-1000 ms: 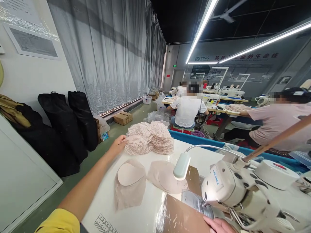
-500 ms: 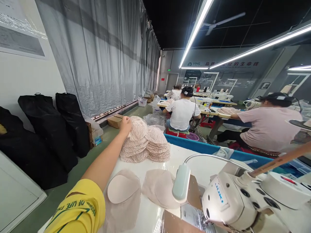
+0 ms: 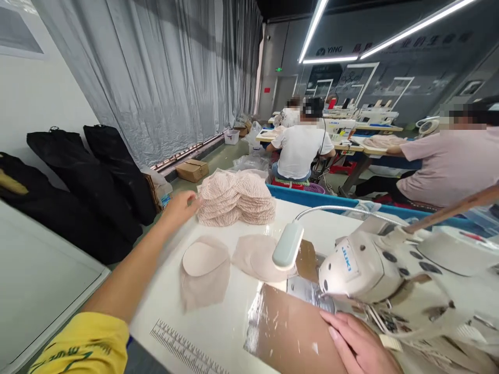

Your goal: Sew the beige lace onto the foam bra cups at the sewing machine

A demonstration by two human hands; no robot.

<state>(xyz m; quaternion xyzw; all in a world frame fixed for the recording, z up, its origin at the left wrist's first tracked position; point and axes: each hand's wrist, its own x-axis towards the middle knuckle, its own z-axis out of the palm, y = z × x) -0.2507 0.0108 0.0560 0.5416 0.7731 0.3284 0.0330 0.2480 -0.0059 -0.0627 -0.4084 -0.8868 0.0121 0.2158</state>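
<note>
My left hand [image 3: 180, 209] is beside the left edge of a stack of pale pink lace bra cups [image 3: 236, 200]; its fingers are loosely bent, with nothing visible in them. On the lower right, my right hand [image 3: 360, 343] lies with fingers stretched out over a shiny brown board [image 3: 292, 327], close to the needle area of a white sewing machine [image 3: 358, 275]. Between the stack and the board are two beige foam cups with thin sheer fabric: a left piece [image 3: 205, 270] and a right piece [image 3: 257, 254], the latter partly behind the lamp head [image 3: 287, 245].
A printed ruler scale [image 3: 183, 345] runs along the table's front edge. A blue trough [image 3: 304, 196] borders the far side. Beyond it, co-workers sit at other machines, one in a white shirt [image 3: 302, 150]. Black-covered bundles [image 3: 113, 171] stand at left, near a cardboard box [image 3: 192, 170].
My left hand has come off the top of the stack and down to its left side. My right hand has come into view on the brown board. The camera view has tilted downward.
</note>
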